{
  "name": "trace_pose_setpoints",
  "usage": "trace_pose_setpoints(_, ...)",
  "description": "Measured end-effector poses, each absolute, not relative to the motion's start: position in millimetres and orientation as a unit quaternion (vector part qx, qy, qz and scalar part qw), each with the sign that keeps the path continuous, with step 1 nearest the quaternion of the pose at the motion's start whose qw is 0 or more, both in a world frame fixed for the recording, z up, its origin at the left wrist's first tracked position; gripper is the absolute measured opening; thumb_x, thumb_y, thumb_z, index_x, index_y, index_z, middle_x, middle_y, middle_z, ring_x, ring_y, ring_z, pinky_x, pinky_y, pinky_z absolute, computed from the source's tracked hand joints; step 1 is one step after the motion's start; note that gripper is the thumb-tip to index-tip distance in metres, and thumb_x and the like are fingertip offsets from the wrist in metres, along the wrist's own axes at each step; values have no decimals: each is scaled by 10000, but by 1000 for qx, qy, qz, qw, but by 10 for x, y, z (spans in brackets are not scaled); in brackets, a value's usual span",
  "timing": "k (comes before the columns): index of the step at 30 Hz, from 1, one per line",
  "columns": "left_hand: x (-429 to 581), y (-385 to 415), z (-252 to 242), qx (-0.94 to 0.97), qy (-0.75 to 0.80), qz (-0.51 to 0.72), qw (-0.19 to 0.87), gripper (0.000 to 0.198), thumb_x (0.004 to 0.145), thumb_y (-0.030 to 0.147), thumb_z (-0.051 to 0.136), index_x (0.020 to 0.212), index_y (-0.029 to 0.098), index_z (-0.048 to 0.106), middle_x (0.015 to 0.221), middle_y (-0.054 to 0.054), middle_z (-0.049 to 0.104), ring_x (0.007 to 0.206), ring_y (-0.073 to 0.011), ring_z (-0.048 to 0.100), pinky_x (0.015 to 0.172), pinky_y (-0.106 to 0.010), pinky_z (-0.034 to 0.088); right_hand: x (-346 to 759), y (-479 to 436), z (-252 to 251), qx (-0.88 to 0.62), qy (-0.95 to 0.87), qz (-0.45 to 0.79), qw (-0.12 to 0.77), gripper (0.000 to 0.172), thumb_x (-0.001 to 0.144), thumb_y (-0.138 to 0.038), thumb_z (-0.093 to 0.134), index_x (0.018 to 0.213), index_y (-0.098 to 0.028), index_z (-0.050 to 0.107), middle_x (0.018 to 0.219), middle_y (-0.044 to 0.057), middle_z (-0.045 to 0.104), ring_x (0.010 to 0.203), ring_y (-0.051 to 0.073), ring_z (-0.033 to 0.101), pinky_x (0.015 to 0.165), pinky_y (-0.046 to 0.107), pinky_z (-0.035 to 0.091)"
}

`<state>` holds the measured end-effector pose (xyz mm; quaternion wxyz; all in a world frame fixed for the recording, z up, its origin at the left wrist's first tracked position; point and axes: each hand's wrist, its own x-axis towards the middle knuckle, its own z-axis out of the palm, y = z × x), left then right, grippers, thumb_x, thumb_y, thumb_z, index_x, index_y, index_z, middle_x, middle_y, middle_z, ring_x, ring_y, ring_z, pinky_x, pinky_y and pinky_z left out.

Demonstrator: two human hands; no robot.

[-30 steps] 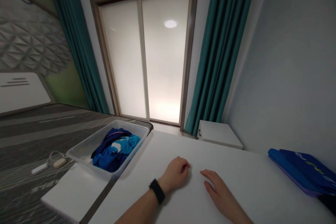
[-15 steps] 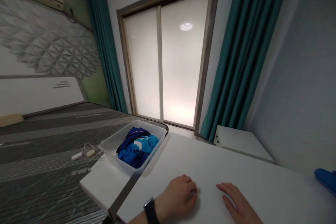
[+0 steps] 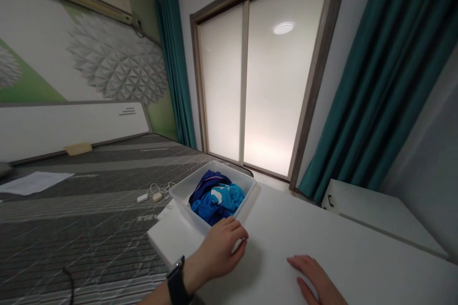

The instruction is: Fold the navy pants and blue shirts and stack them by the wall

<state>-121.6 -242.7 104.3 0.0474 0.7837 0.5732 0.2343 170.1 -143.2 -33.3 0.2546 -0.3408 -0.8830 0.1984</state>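
A clear plastic bin [image 3: 182, 189] stands at the left edge of the white table [image 3: 304, 233], partly over the bed. Crumpled blue clothes [image 3: 216, 198] lie inside it. My left hand [image 3: 218, 248], with a black watch on the wrist, hovers at the bin's near rim with its fingers curled and nothing visible in them. My right hand [image 3: 315, 281] lies flat on the table, fingers stretched out, holding nothing.
A bed with a dark grey patterned mattress [image 3: 78, 200] fills the left; a white cable with a small adapter [image 3: 152, 196] and a sheet of paper [image 3: 34, 182] lie on it. A white cabinet [image 3: 372, 209] stands by the teal curtain [image 3: 375, 95] and sliding door.
The view has swung left, and the blue folded stack at the right edge has left the frame. My left hand has moved left toward the bin's near rim. My right hand stays flat on the table.
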Motion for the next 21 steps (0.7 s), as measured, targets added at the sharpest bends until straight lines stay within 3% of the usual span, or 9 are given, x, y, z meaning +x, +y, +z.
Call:
trace_pose_setpoints(6, -1989, -2209, 1087, 719, 646, 257, -6, 216, 905, 204, 445, 872, 214, 658, 863, -65, 659, 852, -224, 583, 779, -334, 427, 663, -1365, 314, -294, -888, 199, 292, 378, 954, -358, 386, 1237, -261, 618, 1257, 74, 637, 1275, 258, 499, 1126, 472, 355)
trace_pose_setpoints(9, -2348, -2062, 1115, 684, 685, 252, -18, 197, 893, 207, 460, 885, 200, 657, 866, -66, 668, 860, -222, 595, 780, -316, 430, 206, -1245, 566, -249, -899, 179, 313, 345, 938, -266, 377, 1157, -245, 643, 1168, 76, 663, 1174, 249, 555, 1116, 477, 336)
trace_pose_setpoints(12, -2601, -1920, 1092, 670, 714, 206, 7, 191, 896, 216, 464, 921, 197, 653, 893, -65, 678, 868, -220, 607, 761, -298, 427, -169, -1111, 717, -222, -908, 180, 308, 296, 924, -221, 392, 1043, -222, 664, 1062, 77, 677, 1054, 230, 591, 1031, 424, 396)
trace_pose_setpoints(16, -2705, -1807, 953, 662, 730, 164, 43, 171, 853, 258, 555, 993, 221, 646, 855, -40, 684, 814, -222, 632, 684, -279, 422, -568, -945, 841, -242, -935, 146, 213, 290, 923, -191, 400, 1025, -235, 669, 980, 44, 693, 984, 203, 608, 941, 355, 417)
trace_pose_setpoints(21, -2644, -1778, 793, 629, 761, 150, 59, 194, 838, 303, 582, 1011, 222, 613, 836, -41, 684, 803, -240, 656, 642, -278, 417, -975, -777, 856, -325, -940, 66, 79, 338, 925, -315, 466, 1222, -222, 596, 1155, 104, 678, 1084, 257, 607, 956, 404, 392)
